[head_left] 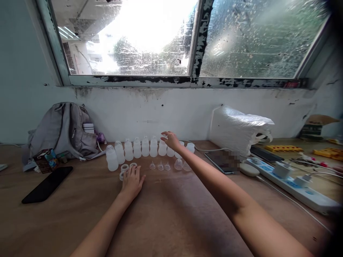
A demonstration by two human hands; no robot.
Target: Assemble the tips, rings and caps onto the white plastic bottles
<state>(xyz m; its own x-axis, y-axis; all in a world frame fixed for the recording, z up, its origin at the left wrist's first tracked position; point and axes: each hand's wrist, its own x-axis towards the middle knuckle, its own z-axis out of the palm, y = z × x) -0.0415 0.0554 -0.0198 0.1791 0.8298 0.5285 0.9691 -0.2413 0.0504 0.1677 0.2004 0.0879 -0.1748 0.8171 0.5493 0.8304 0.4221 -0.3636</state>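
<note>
Milky-white baby bottles [137, 148] stand upright in a row along the wall, those toward the left topped with clear caps. My right hand [171, 140] reaches over the row, thumb and fingers curled round the clear cap [163, 137] of one bottle [162, 149]. On the table, my left hand [131, 182] lies palm down with fingers apart, touching or covering part of a small group of white rings [124, 167]. Between the hands, several clear bottle nipples [160, 166] sit in a line. Loose clear caps [178, 164] stand right of them, partly behind my right forearm.
At left are a grey backpack [64, 132], a small box [46, 160] and a black phone [47, 185]. To the right lie a tablet [219, 161], a white puffy bag [238, 128], a white puck-like device [249, 169] and a power strip [292, 184] with cables.
</note>
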